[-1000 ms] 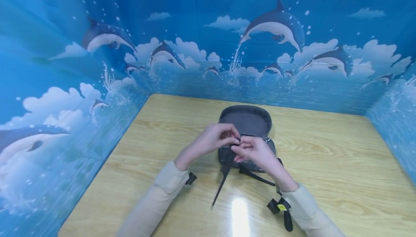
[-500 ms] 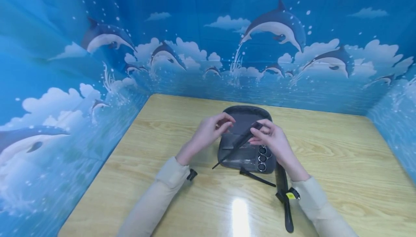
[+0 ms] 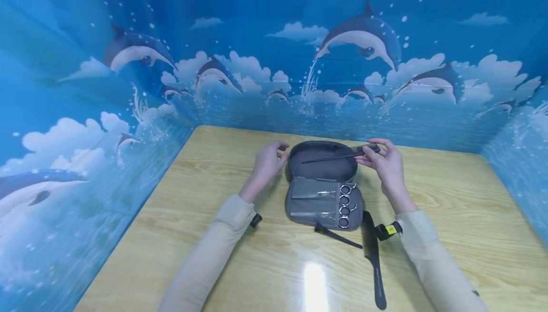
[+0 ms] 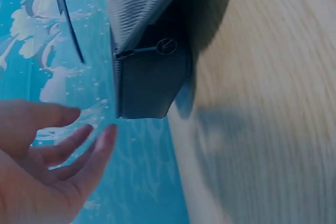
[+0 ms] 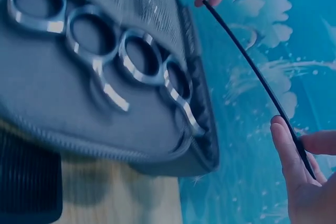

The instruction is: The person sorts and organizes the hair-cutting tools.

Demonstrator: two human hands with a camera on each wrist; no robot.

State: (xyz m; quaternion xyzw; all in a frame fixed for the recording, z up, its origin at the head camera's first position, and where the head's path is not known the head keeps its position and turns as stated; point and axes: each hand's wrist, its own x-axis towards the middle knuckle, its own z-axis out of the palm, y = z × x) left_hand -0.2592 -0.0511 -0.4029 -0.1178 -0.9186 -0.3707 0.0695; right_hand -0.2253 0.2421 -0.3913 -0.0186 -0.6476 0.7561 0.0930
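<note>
Head view forward-down, wrist views close — case (image 3: pixel 314 171) in all

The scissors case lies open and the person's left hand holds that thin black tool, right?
Not quite: the right hand holds the thin black tool, as the head view shows. The case, with scissors in it, does lie open.

Bright light is filling the head view, glaring white on the surface (image 3: pixel 314 283) at bottom centre, while the wrist views are looking dimmer, shadow falling right of the case (image 4: pixel 147 88) in the left and blur softening the scissor rings (image 5: pixel 97 65), upper left, in the right.
</note>
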